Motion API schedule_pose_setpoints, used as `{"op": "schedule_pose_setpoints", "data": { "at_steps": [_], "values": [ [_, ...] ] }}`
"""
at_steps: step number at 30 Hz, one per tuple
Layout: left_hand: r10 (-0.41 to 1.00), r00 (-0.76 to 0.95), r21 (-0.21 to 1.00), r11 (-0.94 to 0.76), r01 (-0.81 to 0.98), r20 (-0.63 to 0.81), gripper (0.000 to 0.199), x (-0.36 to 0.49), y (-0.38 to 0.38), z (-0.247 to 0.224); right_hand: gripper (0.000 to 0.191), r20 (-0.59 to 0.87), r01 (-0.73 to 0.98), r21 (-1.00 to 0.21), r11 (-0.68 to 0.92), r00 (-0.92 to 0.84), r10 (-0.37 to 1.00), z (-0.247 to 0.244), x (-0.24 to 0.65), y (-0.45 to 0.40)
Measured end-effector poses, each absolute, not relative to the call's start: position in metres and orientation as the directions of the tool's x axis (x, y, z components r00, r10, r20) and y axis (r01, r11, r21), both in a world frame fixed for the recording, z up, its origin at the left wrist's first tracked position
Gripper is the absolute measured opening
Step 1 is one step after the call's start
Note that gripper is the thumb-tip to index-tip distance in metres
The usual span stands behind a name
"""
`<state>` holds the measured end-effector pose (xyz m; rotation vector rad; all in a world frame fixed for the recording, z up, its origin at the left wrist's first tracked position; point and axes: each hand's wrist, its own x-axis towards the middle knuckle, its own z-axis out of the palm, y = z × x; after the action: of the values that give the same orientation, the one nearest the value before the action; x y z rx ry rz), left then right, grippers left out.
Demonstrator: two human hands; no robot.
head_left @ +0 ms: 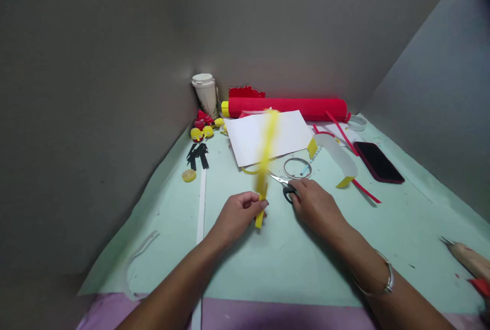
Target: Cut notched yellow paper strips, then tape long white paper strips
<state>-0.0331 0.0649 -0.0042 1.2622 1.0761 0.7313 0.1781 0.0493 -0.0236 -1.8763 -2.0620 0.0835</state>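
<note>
My left hand (pixel 239 215) pinches a yellow corrugated strip (pixel 264 167) near its lower end. The strip stands up from the fingers, and its upper part is blurred. To the right, my right hand (pixel 314 205) is closed on the scissors (pixel 288 193) with black handles, whose blades point left toward the strip. A white sheet of paper (pixel 268 138) lies beyond both hands, partly behind the strip. A roll of clear tape (pixel 297 168) sits just past the scissors.
Along the back are a red corrugated roll (pixel 287 108) and a white cup (pixel 205 94). Black strips (pixel 198 155) and small red and yellow pieces (pixel 197 134) lie left. A phone (pixel 378 162) and a curled white strip (pixel 337 154) are right. Another hand (pixel 469 258) holds a pointed tool at far right.
</note>
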Motion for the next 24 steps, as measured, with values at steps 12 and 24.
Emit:
{"op": "schedule_pose_setpoints", "data": {
  "at_steps": [12,24],
  "values": [
    [0.917,0.238,0.9,0.373,-0.225,-0.32,0.025,-0.036,0.073,-0.008,0.035,0.027,0.579,-0.814,-0.04,0.107,0.994,-0.011,0.177,0.046],
    [0.923,0.224,0.803,0.382,-0.457,-0.311,0.017,-0.036,0.075,-0.009,0.043,-0.153,0.224,-0.965,-0.136,-0.061,0.986,-0.03,0.164,0.005]
  ]
}}
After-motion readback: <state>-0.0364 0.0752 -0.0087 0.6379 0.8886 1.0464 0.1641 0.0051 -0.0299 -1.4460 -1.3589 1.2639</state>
